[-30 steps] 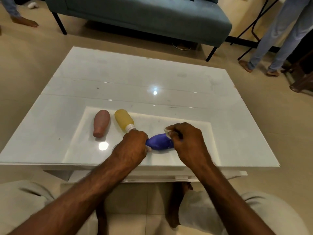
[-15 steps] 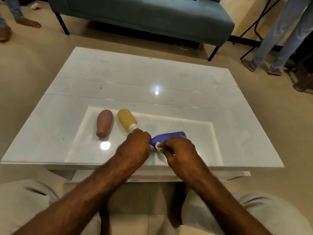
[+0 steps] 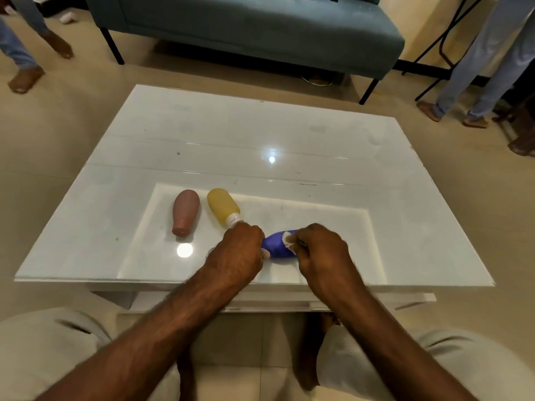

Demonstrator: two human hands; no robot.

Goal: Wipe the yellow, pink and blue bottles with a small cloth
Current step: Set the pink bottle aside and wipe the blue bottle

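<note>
The blue bottle [image 3: 276, 246] lies on its side near the front of the white glass table [image 3: 289, 140]. My left hand [image 3: 237, 253] grips its cap end. My right hand [image 3: 321, 250] covers the bottle's other end and pinches a small white cloth [image 3: 289, 240] against it; only a corner of the cloth shows. The yellow bottle [image 3: 222, 207] lies just behind my left hand, its white cap touching my knuckles. Further left, the pink bottle [image 3: 186, 211] lies with its cap toward me.
A teal sofa [image 3: 246, 27] stands beyond the table. People's legs and feet are on the floor at the far left [image 3: 26, 76] and far right [image 3: 477, 82]. My knees sit below the table's front edge.
My right hand slid left along the blue bottle with the cloth, then back to the right. My left hand stayed on the cap end.
</note>
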